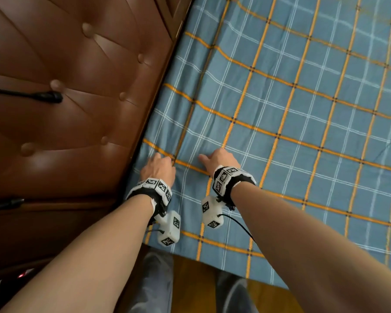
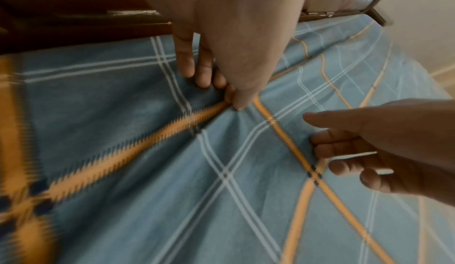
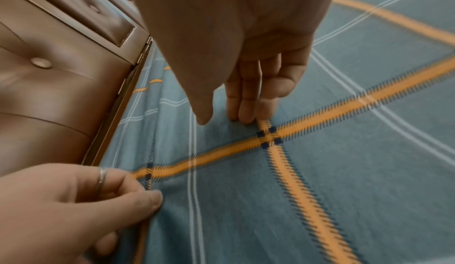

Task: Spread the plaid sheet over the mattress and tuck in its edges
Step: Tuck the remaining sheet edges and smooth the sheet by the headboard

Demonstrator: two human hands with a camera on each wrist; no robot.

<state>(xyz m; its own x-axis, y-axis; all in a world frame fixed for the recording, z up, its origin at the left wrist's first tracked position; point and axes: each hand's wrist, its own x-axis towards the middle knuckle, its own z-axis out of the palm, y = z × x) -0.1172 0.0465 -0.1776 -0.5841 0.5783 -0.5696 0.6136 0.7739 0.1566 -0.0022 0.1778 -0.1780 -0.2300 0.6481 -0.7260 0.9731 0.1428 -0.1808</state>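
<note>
The blue plaid sheet (image 1: pixel 291 114) with orange and white lines lies spread over the mattress, and its near edge hangs over the bedside. My left hand (image 1: pixel 160 160) is at the sheet's left border next to the headboard. In the left wrist view its thumb and fingers pinch a small fold of the sheet (image 2: pixel 231 100); the right wrist view shows the same pinch, with a ring on my left hand (image 3: pixel 138 188). My right hand (image 1: pixel 212 158) lies a little to the right, its straight fingers (image 3: pixel 243 112) pressing down on the sheet beside an orange crossing.
A brown buttoned leather headboard (image 1: pixel 66 98) runs along the sheet's left side, with a black cable (image 1: pixel 43 96) across it. Wooden floor (image 1: pixel 194 274) and my grey trouser legs (image 1: pixel 154 279) lie below the near edge. A pale wall (image 2: pixel 418 15) stands beyond the bed.
</note>
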